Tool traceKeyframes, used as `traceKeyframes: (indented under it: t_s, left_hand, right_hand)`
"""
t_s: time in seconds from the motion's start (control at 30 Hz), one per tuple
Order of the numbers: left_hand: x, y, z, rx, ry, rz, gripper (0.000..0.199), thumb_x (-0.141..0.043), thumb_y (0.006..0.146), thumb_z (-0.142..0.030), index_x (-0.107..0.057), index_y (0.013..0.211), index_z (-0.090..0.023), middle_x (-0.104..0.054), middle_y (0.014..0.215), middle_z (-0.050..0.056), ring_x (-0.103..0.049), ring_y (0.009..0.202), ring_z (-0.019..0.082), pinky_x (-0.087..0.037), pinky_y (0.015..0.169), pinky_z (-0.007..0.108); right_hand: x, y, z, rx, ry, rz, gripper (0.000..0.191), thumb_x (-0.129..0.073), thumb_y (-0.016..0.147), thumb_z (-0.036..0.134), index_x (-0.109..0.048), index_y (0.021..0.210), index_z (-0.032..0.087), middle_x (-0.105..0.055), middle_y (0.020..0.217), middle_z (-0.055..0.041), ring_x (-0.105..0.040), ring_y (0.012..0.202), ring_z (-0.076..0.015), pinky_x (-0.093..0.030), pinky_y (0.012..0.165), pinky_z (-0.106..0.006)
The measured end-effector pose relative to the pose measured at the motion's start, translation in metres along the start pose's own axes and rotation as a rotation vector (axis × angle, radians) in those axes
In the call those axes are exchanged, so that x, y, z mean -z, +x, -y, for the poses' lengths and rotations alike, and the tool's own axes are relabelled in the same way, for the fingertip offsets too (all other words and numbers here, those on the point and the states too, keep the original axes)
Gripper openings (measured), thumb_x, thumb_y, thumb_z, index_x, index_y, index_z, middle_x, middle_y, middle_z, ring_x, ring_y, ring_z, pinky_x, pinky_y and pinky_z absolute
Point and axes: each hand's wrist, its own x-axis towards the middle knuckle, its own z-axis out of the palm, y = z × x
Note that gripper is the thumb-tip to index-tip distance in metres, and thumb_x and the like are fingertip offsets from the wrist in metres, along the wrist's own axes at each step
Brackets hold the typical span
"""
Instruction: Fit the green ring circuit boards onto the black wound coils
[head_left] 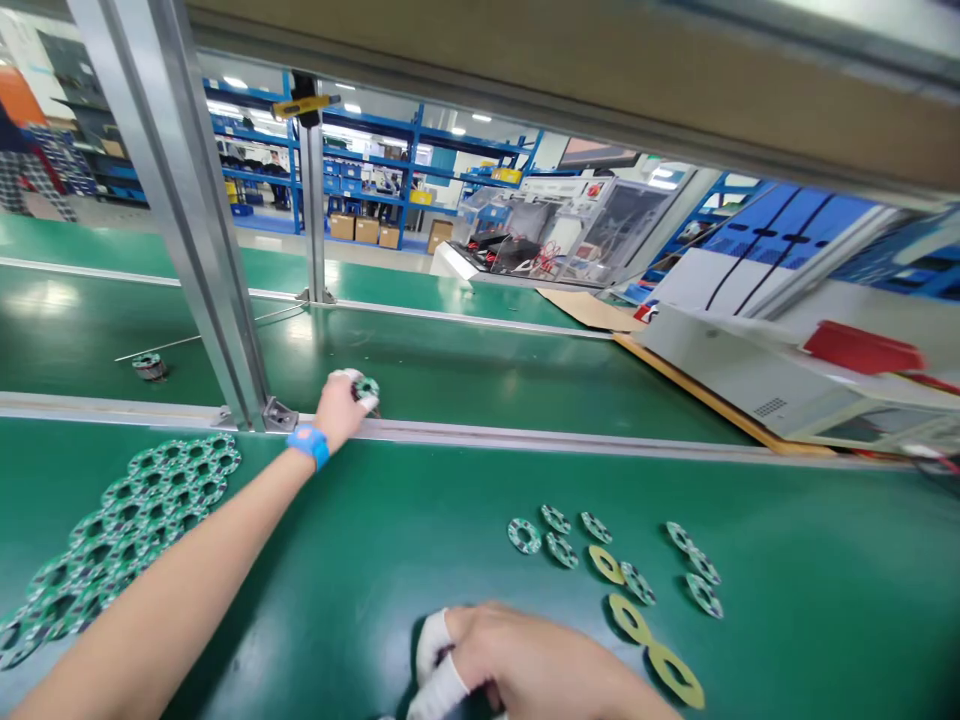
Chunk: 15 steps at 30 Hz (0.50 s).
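Note:
My left hand (341, 408), with a blue band at the wrist, reaches out over the metal rail. Its white-covered fingertips are closed around a short stack of green ring-shaped circuit boards (366, 388). Low in the middle, my right hand (502, 650) is curled over the green surface, white covers on its fingers; whatever lies under its fingers is hidden. Many ring boards (154, 508) lie in tight rows at the left, partly behind my left forearm. To the right of centre are several loose ring boards (523, 536) and three yellow rings (675, 675).
A metal post (187, 220) rises from the rail (480, 437) left of my hand. Beyond the rail, another stack of ring boards (150, 367) stands near a thin rod (180, 343). A white machine housing (750, 370) is at the right. Overhead runs a shelf edge (562, 90).

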Motion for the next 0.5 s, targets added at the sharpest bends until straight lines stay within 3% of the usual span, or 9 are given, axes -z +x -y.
traceKeyframes:
  t_s: [0.07,0.13,0.27,0.37,0.43,0.5]
  left_hand:
    - [0.013,0.026,0.017,0.063,0.018,-0.095,0.009,-0.06,0.07,-0.013,-0.057,0.079,-0.013,-0.063,0.081,0.008,-0.058,0.087,0.023,-0.042,0.08,0.034]
    - [0.018,0.033,0.028,0.096,0.011,-0.117,0.013,-0.064,0.067,-0.013,-0.057,0.078,-0.012,-0.063,0.08,0.009,-0.059,0.085,0.024,-0.043,0.078,0.035]
    - [0.002,-0.002,0.02,0.025,-0.082,0.043,0.01,-0.064,0.069,-0.017,-0.059,0.077,-0.013,-0.065,0.073,0.004,-0.061,0.072,0.019,-0.046,0.068,0.028]
    - [-0.022,-0.051,-0.004,-0.075,-0.172,0.234,0.014,-0.066,0.068,-0.019,-0.062,0.08,-0.015,-0.065,0.074,0.0,-0.061,0.068,0.015,-0.047,0.063,0.023]
    - [-0.035,-0.082,-0.02,-0.106,-0.2,0.301,0.022,-0.07,0.063,-0.02,-0.062,0.083,-0.015,-0.065,0.078,0.001,-0.06,0.068,0.015,-0.047,0.062,0.024]
    - [-0.042,-0.105,-0.031,-0.125,-0.194,0.336,0.027,-0.071,0.06,-0.019,-0.061,0.085,-0.015,-0.063,0.082,0.002,-0.059,0.071,0.016,-0.047,0.065,0.026]
  right_hand:
    - [-0.001,0.0,0.0,0.02,0.034,0.007,0.039,-0.061,0.067,0.012,-0.07,0.101,0.031,-0.068,0.096,0.0014,-0.063,0.083,-0.0165,-0.045,0.072,-0.019]
    - [0.001,-0.001,0.0,0.025,0.067,-0.004,0.038,-0.059,0.069,0.012,-0.071,0.099,0.031,-0.069,0.093,0.0016,-0.063,0.081,-0.0162,-0.045,0.071,-0.019]
    - [0.017,-0.004,-0.008,-0.049,0.069,-0.11,0.034,-0.06,0.069,0.015,-0.07,0.099,0.026,-0.067,0.085,-0.0015,-0.06,0.071,-0.0148,-0.047,0.064,-0.021]
    - [0.028,-0.002,-0.023,-0.294,0.131,-0.51,0.024,-0.057,0.07,0.02,-0.07,0.09,0.018,-0.062,0.071,-0.0023,-0.054,0.057,-0.0129,-0.047,0.05,-0.022]
    - [0.029,0.004,-0.033,-0.45,0.187,-0.793,0.022,-0.053,0.074,0.027,-0.067,0.087,0.016,-0.058,0.062,-0.0006,-0.05,0.048,-0.0118,-0.044,0.041,-0.021]
    - [0.027,0.009,-0.04,-0.518,0.18,-0.908,0.024,-0.054,0.075,0.032,-0.065,0.087,0.015,-0.056,0.059,0.0003,-0.048,0.043,-0.0114,-0.043,0.037,-0.022]
